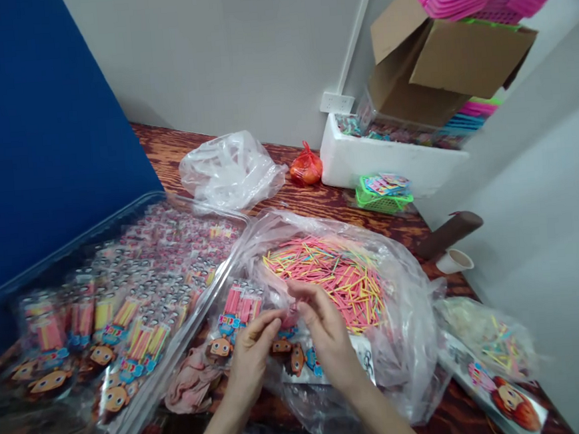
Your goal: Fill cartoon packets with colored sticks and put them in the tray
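Note:
My left hand point(256, 348) and my right hand point(327, 334) meet at the fingertips in front of the big clear plastic bag point(413, 341). Both are closed in a pinch at a small pinkish, see-through piece whose kind I cannot make out. Behind my right hand, the bag holds a heap of thin pink and yellow sticks point(328, 267). Printed packets with a cartoon face lie under my hands, one silvery packet point(308, 362) partly covered by my right hand. Left of them rests another packet of pink sticks point(241, 302).
A large clear tub point(189, 338) full of stick packets stands left. A crumpled pinkish cloth point(191, 382) lies by its wall. Further back are a plastic bag point(230, 171), an orange net bag point(306, 167), a green basket point(383, 199) and a white foam box point(390, 162). A paper cup point(455, 261) is at right.

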### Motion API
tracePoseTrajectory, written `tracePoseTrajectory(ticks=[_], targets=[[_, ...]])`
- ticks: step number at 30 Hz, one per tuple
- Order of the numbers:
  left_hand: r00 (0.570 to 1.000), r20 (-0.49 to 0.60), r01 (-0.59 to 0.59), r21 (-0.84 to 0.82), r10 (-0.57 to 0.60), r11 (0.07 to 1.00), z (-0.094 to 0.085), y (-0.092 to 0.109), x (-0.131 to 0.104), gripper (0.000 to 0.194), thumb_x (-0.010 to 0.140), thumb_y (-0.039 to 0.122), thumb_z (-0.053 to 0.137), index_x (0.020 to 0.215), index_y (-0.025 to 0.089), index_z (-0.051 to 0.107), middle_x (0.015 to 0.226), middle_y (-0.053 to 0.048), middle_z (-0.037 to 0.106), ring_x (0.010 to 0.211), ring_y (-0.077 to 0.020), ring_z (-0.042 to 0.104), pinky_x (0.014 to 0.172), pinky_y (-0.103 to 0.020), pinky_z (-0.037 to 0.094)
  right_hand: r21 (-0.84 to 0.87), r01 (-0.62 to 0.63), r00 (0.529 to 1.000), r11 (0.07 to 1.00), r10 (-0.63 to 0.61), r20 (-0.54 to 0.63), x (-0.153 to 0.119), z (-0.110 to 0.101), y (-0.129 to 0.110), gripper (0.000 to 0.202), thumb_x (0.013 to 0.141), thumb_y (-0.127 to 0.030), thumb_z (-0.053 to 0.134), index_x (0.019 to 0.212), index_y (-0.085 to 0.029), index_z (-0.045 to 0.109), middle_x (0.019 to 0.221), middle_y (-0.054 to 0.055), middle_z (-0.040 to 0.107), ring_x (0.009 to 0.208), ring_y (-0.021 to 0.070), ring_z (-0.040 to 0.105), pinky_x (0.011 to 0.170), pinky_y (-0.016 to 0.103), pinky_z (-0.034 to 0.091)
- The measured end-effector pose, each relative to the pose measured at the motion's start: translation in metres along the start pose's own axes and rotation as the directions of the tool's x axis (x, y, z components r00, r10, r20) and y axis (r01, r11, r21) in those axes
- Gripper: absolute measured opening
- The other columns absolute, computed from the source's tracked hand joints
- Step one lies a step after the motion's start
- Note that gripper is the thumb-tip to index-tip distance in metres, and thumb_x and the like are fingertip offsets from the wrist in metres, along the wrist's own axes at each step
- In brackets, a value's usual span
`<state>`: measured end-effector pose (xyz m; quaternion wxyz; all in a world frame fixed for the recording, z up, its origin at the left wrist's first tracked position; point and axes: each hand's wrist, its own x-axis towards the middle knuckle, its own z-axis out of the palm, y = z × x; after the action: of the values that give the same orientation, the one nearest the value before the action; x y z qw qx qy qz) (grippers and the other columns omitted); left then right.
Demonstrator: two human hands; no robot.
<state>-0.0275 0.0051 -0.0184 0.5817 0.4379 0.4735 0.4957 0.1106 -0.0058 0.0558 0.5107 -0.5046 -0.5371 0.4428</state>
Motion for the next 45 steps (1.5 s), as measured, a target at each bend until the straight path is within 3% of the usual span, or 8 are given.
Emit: tracePoseTrajectory(ticks=[8, 11, 14, 19, 26, 31, 40, 45], targets=[[0.998, -0.061, 0.010, 0.015, -0.009, 1.000, -0.008, -0.001, 0.000, 0.022, 0.082, 0.040, 0.067, 0.089, 0.020, 0.074, 0.089, -0.002, 0.073, 0.089, -0.0182, 0.062, 0.082, -0.025, 0.047, -0.316, 0.030, 0.999, 0.948, -0.041, -0.028, 0.020, -0.040, 0.046, 0.022, 0.098, -0.029, 0.041, 0.105, -0.022, 0.060, 0.106, 0.007, 0.067, 0.101, 0.0206, 0.062, 0.088, 0.034, 0.049], [0.997, -0.077, 0.001, 0.001, -0.001, 1.000, -0.010, 0.000, 0.001, 0.022, 0.081, 0.041, 0.067, 0.089, 0.020, 0.073, 0.090, -0.002, 0.072, 0.090, -0.0185, 0.062, 0.083, -0.025, 0.046, -0.851, -0.029, 0.990, 0.525, -0.105, -0.098, 0.038, -0.076, 0.083, 0.018, 0.091, -0.014, 0.043, 0.093, -0.018, 0.061, 0.098, 0.010, 0.065, 0.097, 0.0241, 0.058, 0.085, 0.036, 0.045], [0.998, -0.061, -0.006, 0.004, 0.006, 1.000, -0.009, 0.002, 0.001, 0.022, 0.081, 0.040, 0.067, 0.087, 0.020, 0.073, 0.088, -0.002, 0.072, 0.087, -0.0185, 0.062, 0.081, -0.025, 0.047, -0.906, -0.009, 0.994, 0.424, -0.095, -0.054, 0.044, -0.094, 0.107, 0.024, 0.085, -0.004, 0.041, 0.081, -0.018, 0.060, 0.087, 0.011, 0.064, 0.085, 0.0240, 0.057, 0.075, 0.034, 0.043], [0.997, -0.075, 0.003, 0.021, -0.002, 1.000, -0.006, 0.005, -0.004, 0.024, 0.081, 0.040, 0.067, 0.087, 0.019, 0.073, 0.086, -0.003, 0.071, 0.085, -0.0189, 0.062, 0.079, -0.026, 0.047, -0.900, 0.033, 0.991, 0.435, -0.132, -0.028, 0.044, -0.095, 0.108, 0.018, 0.086, -0.009, 0.043, 0.081, -0.018, 0.058, 0.087, 0.009, 0.061, 0.085, 0.0227, 0.055, 0.076, 0.033, 0.041], [0.997, -0.071, 0.042, 0.018, -0.040, 0.999, -0.003, 0.007, -0.003, 0.025, 0.079, 0.041, 0.068, 0.087, 0.018, 0.074, 0.086, -0.004, 0.072, 0.084, -0.0192, 0.063, 0.078, -0.026, 0.047, -0.166, 0.075, 0.966, 0.983, -0.113, -0.233, 0.038, -0.072, 0.045, 0.030, 0.086, -0.026, 0.058, 0.115, -0.022, 0.053, 0.080, -0.001, 0.057, 0.070, 0.0162, 0.057, 0.063, 0.028, 0.047], [0.997, -0.071, 0.033, -0.023, -0.035, 0.999, -0.002, 0.004, 0.000, 0.022, 0.079, 0.039, 0.068, 0.087, 0.020, 0.074, 0.085, -0.002, 0.072, 0.085, -0.0177, 0.063, 0.080, -0.025, 0.046, -0.035, 0.232, 0.914, 0.972, -0.230, -0.335, 0.019, -0.030, -0.003, 0.019, 0.086, -0.021, 0.064, 0.105, -0.025, 0.061, 0.089, 0.001, 0.062, 0.079, 0.0154, 0.061, 0.071, 0.029, 0.051], [0.996, -0.084, 0.014, 0.006, -0.014, 1.000, -0.002, 0.013, -0.002, 0.021, 0.080, 0.037, 0.066, 0.086, 0.018, 0.074, 0.083, -0.002, 0.071, 0.081, -0.0174, 0.061, 0.076, -0.025, 0.046, -0.154, 0.193, 0.960, 0.969, -0.220, -0.176, 0.011, -0.006, 0.016, 0.010, 0.088, -0.021, 0.062, 0.098, -0.023, 0.061, 0.093, 0.002, 0.062, 0.087, 0.0178, 0.060, 0.081, 0.033, 0.048], [0.995, -0.095, -0.020, 0.065, 0.026, 0.998, -0.001, 0.021, -0.007, 0.020, 0.082, 0.035, 0.063, 0.084, 0.018, 0.073, 0.081, -0.002, 0.071, 0.080, -0.0179, 0.061, 0.076, -0.025, 0.046, -0.394, 0.371, 0.879, 0.841, -0.455, -0.142, 0.006, -0.003, 0.009, 0.020, 0.089, -0.014, 0.058, 0.106, -0.025, 0.059, 0.098, 0.005, 0.062, 0.092, 0.0209, 0.058, 0.083, 0.039, 0.047]])
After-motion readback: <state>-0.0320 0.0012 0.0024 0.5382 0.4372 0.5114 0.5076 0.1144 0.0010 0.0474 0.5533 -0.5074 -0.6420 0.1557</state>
